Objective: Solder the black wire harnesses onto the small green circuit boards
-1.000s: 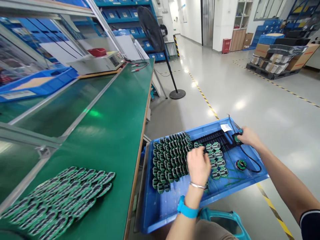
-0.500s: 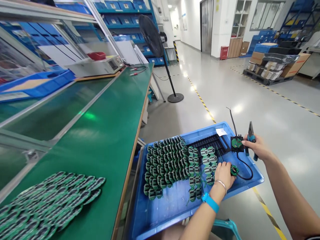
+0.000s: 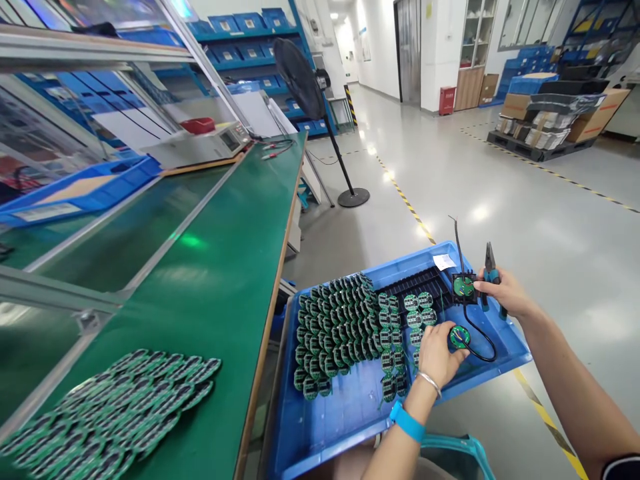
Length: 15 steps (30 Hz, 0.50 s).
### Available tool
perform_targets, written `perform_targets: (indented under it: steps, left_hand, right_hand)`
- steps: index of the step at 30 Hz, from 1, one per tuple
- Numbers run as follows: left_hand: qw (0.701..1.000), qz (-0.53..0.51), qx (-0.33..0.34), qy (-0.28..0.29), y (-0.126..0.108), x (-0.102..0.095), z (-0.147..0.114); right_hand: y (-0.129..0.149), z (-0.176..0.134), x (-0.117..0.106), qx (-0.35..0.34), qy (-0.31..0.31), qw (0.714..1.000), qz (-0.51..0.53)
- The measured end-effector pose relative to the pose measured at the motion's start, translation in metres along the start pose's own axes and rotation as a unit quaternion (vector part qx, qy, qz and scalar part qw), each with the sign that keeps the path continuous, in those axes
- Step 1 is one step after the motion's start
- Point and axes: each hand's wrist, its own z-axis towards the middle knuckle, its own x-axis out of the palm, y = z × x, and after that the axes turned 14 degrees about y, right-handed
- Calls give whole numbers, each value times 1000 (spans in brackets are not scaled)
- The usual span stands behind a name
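Observation:
Between the thumb and fingers of my left hand (image 3: 439, 352) is a round green circuit board (image 3: 459, 337), tilted face up. A black cable (image 3: 494, 347) loops from it to a black square housing (image 3: 464, 288) with a green board inside. My right hand (image 3: 507, 292) pinches that housing's edge with the thumb and also keeps blue-handled pliers (image 3: 491, 273) in the grip, jaws pointing up. Another length of cable (image 3: 457, 243) rises from the housing to a bare end. Below both hands is a blue tray (image 3: 345, 427) with rows of round circuit boards (image 3: 335, 327) in it.
Black slotted parts (image 3: 420, 283) and a white paper slip (image 3: 444, 262) lie at the tray's far side. On the green workbench (image 3: 225, 267) at left, more round boards (image 3: 120, 413) overlap in a pile. A standing fan (image 3: 305, 80) is beyond the bench.
Both hands have shifted slightly left in view. My left hand has turned the round board so its face shows more fully; the housing and pliers stay in my right hand.

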Motion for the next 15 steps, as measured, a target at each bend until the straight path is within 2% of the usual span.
perform_targets:
  steps: [5, 7, 12, 15]
  left_hand:
    - [999, -15, -27, -30, 3, -9, -14]
    - [999, -7, -28, -22, 1, -11, -16]
    - [998, 50, -1, 41, -9, 2, 4]
    - [995, 88, -15, 50, -16, 12, 15]
  right_hand:
    - [-6, 1, 1, 4, 27, 998, -52]
    - [-10, 3, 1, 14, 34, 994, -99]
    - [-21, 13, 3, 63, 91, 964, -240]
    - [-26, 19, 10, 100, 125, 936, -313]
